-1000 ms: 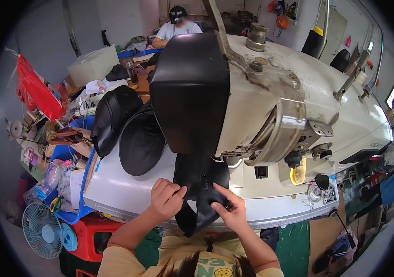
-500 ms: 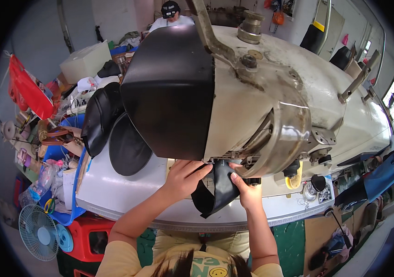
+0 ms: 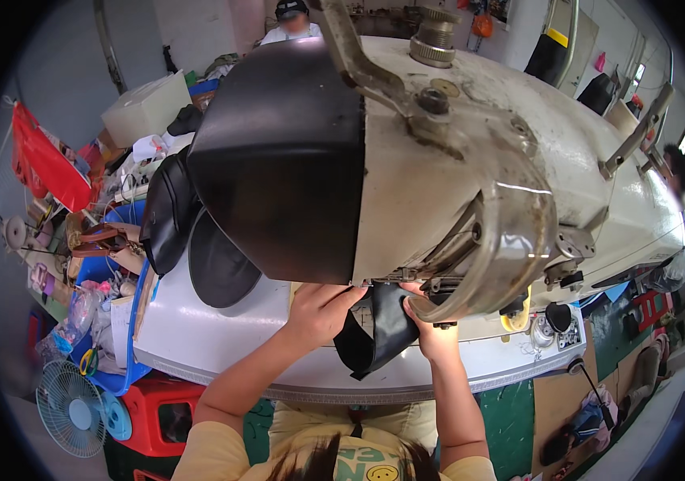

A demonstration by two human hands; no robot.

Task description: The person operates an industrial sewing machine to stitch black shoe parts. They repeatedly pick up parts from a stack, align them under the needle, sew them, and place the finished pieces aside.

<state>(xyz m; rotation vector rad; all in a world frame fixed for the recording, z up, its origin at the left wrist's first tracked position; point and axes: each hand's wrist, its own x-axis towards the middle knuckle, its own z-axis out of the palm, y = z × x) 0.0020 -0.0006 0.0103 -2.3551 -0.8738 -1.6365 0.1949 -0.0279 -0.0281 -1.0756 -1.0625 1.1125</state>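
A black leather piece (image 3: 393, 327), curled into an open loop, lies under the head of the sewing machine (image 3: 446, 176). My left hand (image 3: 318, 317) grips its upper left edge, fingers closed close to the needle area. On the other side, my right hand (image 3: 435, 333) holds the piece with the thumb on its face. The machine head hides the fingertips of both hands in part, and the needle and presser foot hardly show. Left of the machine, more black leather pieces (image 3: 224, 260) rest on the white table (image 3: 222, 337).
A blue bin (image 3: 130, 353) of scraps and bags stands at the left, near a fan (image 3: 79, 413) and a red stool (image 3: 158, 409). Bobbins and small parts (image 3: 555, 325) lie on the table at right. A person (image 3: 290, 22) is at the back, another (image 3: 679, 168) at far right.
The view has shifted slightly, so the machine looks a little larger. My hands keep hold of the leather in nearly the same place. At far right, a passing person has moved farther back.
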